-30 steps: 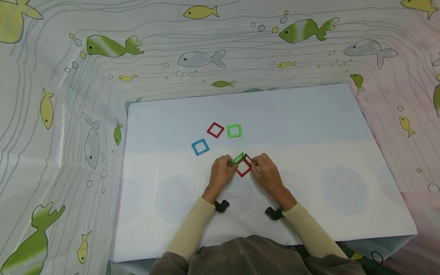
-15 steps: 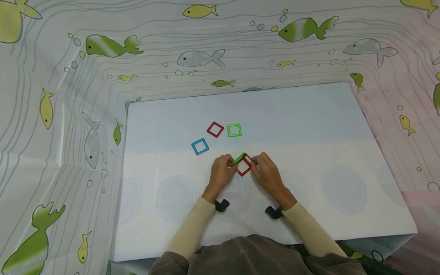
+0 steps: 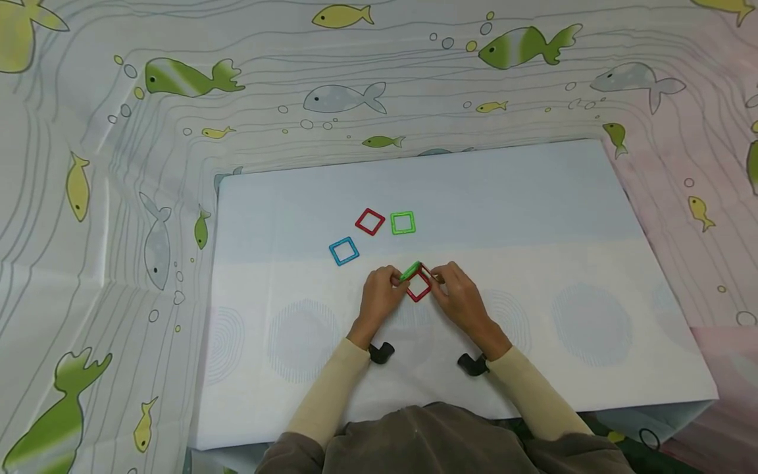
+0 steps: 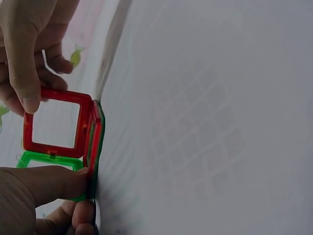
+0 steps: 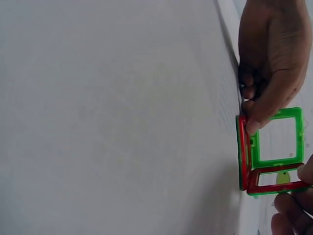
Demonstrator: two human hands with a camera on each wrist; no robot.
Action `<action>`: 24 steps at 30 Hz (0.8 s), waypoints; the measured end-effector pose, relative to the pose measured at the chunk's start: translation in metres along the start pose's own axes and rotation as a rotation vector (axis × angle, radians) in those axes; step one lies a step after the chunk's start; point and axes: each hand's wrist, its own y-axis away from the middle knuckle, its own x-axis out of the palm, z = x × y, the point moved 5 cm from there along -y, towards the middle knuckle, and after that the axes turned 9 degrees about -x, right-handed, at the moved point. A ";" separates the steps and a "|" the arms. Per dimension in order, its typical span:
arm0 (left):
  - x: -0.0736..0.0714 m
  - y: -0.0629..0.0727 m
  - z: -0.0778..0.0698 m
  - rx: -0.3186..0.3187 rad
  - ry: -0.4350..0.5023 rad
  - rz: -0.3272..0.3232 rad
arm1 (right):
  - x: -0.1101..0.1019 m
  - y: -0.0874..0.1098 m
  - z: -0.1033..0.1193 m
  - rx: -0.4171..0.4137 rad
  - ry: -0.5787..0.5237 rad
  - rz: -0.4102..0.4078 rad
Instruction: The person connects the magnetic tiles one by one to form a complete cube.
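Three square magnetic tiles stand joined in front of the person. A red tile with green showing along its underside [image 5: 242, 156] lies flat on the table as the base. From it rise a green tile [image 3: 410, 271] on the left and a red tile [image 4: 78, 125] on the right, meeting at the far corner. My left hand [image 3: 381, 296] pinches the green tile low down, its thumb [image 4: 73, 181] right at the base's edge. With thumb and fingers, my right hand [image 3: 462, 296] pinches the outer side of the upright red tile.
Farther back on the white-covered table [image 3: 284, 210] lie a loose red tile [image 3: 360, 228], a green tile [image 3: 393, 224] and a blue tile [image 3: 333, 255]. A fish-patterned cloth [image 3: 266, 59] surrounds the table's back and sides. Black wrist cameras [image 3: 381, 353] hang under both wrists.
The upright green tile has tipped slightly and now meets the upright red tile at the far corner, where a small gap showed before. Both hands keep their places.
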 end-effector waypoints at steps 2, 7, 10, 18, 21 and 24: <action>0.000 -0.001 0.001 -0.007 -0.001 -0.001 | 0.001 0.001 -0.001 0.017 -0.015 0.015; 0.000 -0.001 0.001 -0.012 -0.001 -0.004 | 0.005 0.006 -0.005 0.101 -0.027 0.066; 0.000 -0.001 0.000 -0.017 -0.003 -0.001 | 0.008 0.008 -0.007 0.143 -0.022 0.096; 0.001 -0.001 0.000 -0.028 -0.012 0.009 | 0.012 0.010 -0.012 0.197 -0.006 0.153; 0.001 -0.001 0.000 -0.025 -0.014 0.018 | 0.013 0.010 -0.013 0.211 -0.013 0.165; 0.001 0.000 0.001 -0.018 -0.017 0.032 | 0.013 0.011 -0.015 0.221 -0.013 0.177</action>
